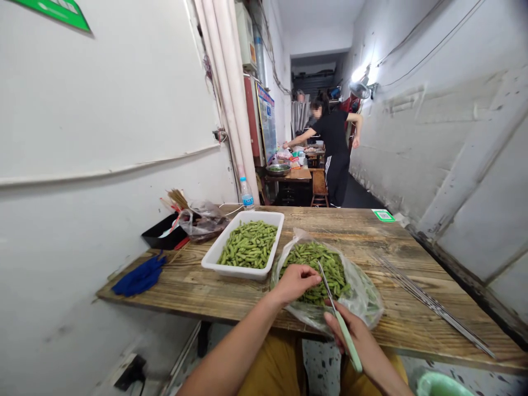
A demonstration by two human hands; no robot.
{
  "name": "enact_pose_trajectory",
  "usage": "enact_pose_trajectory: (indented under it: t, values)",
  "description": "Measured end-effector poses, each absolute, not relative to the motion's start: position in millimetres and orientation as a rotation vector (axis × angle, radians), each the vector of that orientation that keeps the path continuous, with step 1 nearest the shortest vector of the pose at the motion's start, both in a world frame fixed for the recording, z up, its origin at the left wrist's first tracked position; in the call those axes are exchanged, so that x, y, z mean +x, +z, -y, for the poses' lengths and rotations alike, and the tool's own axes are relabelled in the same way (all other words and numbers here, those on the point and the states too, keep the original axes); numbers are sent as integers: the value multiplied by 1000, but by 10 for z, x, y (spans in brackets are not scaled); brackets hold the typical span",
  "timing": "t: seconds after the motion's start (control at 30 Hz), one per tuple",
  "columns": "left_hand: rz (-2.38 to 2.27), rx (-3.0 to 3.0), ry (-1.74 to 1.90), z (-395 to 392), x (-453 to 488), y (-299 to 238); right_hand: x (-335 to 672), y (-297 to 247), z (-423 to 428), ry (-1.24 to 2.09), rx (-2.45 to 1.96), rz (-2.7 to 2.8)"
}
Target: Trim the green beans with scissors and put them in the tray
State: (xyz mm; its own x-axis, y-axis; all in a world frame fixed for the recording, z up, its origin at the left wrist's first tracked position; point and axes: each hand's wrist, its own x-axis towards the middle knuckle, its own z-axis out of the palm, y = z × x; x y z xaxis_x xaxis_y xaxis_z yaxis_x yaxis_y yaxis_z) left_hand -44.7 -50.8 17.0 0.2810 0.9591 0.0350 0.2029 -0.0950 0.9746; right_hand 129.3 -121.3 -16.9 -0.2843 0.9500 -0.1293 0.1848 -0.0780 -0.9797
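Note:
A clear plastic bag (363,297) full of green bean pods (325,264) lies at the near edge of the wooden table (412,308). My left hand (295,281) reaches into the bag's mouth, fingers curled down onto the pods. My right hand (358,341) sits just below the table's front edge, closed round the pale green handle of a pair of scissors (336,311) whose blades point up over the bag. A white tray (247,269) heaped with more pods stands to the left of the bag.
Several metal skewers (433,302) lie on the table's right. A blue cloth (140,278), a black tray (163,234) with a bag and sticks, and a water bottle (246,193) sit at the left. Down the corridor a person in black (334,148) leans over another table.

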Motion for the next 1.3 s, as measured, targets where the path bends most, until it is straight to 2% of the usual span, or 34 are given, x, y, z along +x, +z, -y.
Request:
enact_pose_trajectory:
  t: [0.2,0.37,0.8,1.03,1.3]
  values:
    - [-1151,1599,972,514,-482,233,1293,-154,1211,1441,-1258,1491]
    - [-1173,1427,1116,517,-489,301,1286,-113,1242,1551,-1240,1377]
    - [-1269,1484,1013,499,-464,207,1337,-42,1203,1601,-1198,1431]
    - [-1272,1593,931,481,-454,267,1397,-20,1151,1249,-1279,1624]
    - [-1235,1546,773,429,-434,189,1472,-217,1085,1169,-1291,1725]
